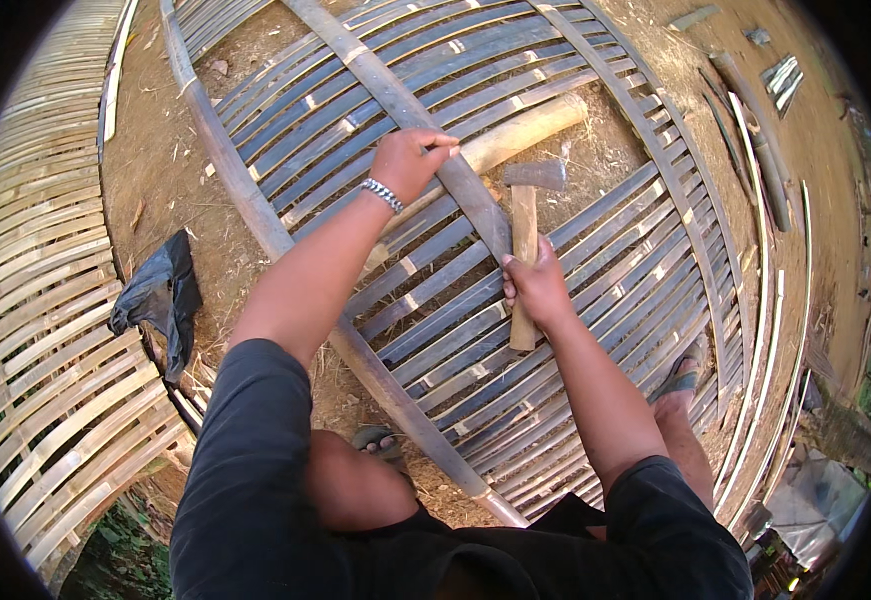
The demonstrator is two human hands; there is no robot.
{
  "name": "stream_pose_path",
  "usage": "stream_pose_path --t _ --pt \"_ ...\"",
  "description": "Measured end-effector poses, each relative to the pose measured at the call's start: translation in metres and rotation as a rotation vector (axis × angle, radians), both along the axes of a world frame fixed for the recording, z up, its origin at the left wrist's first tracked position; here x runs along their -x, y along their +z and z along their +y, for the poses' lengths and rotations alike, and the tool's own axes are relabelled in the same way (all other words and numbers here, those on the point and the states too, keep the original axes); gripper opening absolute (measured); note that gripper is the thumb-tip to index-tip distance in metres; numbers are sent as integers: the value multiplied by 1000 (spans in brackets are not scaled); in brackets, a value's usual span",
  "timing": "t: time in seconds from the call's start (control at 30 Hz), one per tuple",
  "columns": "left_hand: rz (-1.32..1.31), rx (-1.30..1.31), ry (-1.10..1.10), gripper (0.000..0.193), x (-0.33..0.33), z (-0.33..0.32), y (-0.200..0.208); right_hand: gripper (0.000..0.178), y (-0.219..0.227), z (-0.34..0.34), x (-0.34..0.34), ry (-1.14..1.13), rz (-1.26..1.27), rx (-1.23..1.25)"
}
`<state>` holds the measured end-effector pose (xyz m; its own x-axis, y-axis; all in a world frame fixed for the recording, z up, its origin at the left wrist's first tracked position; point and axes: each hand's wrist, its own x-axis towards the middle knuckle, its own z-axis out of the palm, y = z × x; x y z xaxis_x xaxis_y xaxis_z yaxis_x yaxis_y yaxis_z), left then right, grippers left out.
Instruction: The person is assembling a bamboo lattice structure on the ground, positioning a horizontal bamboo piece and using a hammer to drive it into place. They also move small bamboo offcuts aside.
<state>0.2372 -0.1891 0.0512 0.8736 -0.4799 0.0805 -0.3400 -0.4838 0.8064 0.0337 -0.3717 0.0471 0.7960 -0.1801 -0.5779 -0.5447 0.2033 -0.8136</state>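
Note:
A bamboo lattice panel (pixel 436 345) of dark split slats lies on the ground before me. My left hand (pixel 414 165) is closed in a pinch just over its middle bamboo rail (pixel 476 200); whatever the fingertips hold is too small to make out. Beneath that rail runs a thick pale log (pixel 531 130), crosswise under the panel. In my right hand (pixel 538 280) is a small hatchet (pixel 525 215), gripped around the middle of its wooden handle. Its metal head points away from me, beside the rail and the log's near side.
At the left stretches another slatted bamboo panel (pixel 46 350), with a crumpled black plastic sheet (pixel 171 295) at its edge. Long bamboo strips (pixel 764 360) and dark poles (pixel 761 150) lie on bare earth to the right. My sandalled foot (pixel 681 380) rests on the lattice.

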Motion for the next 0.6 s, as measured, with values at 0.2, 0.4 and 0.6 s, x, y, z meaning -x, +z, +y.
stream_pose_path --t 0.2,0.4,0.6 --pt "-120 -136 -128 22 -12 -9 -30 39 1 -5 2 10 10 -11" --pt "-163 -107 -132 21 -13 -8 -40 40 0 -8 1 39 16 1" --pt "-146 -69 -144 19 -13 -7 -41 41 3 -9 -1 18 45 -38"
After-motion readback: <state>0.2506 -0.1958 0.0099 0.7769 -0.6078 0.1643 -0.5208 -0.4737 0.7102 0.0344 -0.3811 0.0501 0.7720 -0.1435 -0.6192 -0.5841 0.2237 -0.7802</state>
